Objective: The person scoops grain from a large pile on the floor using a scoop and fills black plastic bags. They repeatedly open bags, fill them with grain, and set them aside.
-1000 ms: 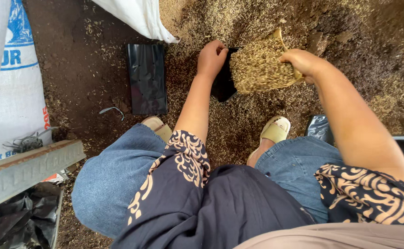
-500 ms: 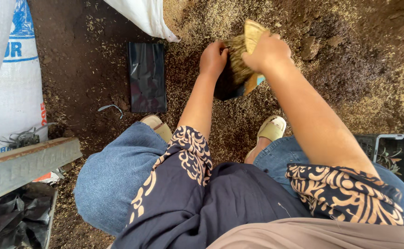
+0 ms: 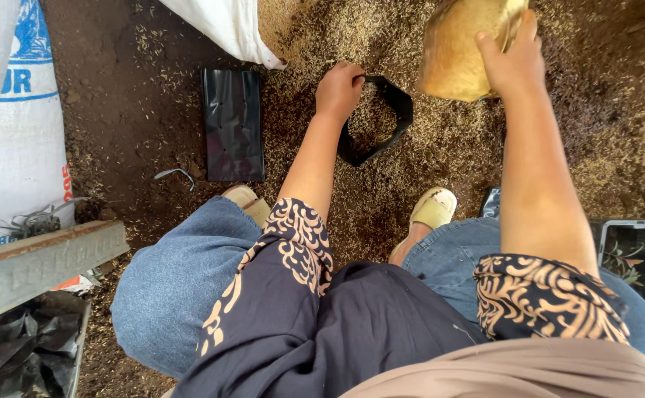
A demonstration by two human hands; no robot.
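The person squats over ground strewn with husks (image 3: 440, 147), and the left hand (image 3: 339, 90) has its fingers curled tight on the rim of a small black bag (image 3: 388, 118), pinching it so the mouth gapes upward; husks already show inside. The bag sits on the ground just ahead of the sandalled feet, between the two arms. The right hand (image 3: 512, 63) is raised above and to the right of it, thumb and fingers clamped on the edge of a yellowish scoop (image 3: 461, 50) heaped with husks, the fingers close together along the rim. To my eye the trick here is to bring the scoop's lip right over the open mouth before tipping, and to tip slowly, since the opening is narrower than the scoop and a quick pour would spill past the sides. The left hand would do well to keep the rim stretched wide and steady. A flat, unfilled bag (image 3: 232, 125) lies well off to the left, a white sack (image 3: 226, 26) spills husks at the top, and a dark tray (image 3: 635, 258) sits by the right knee
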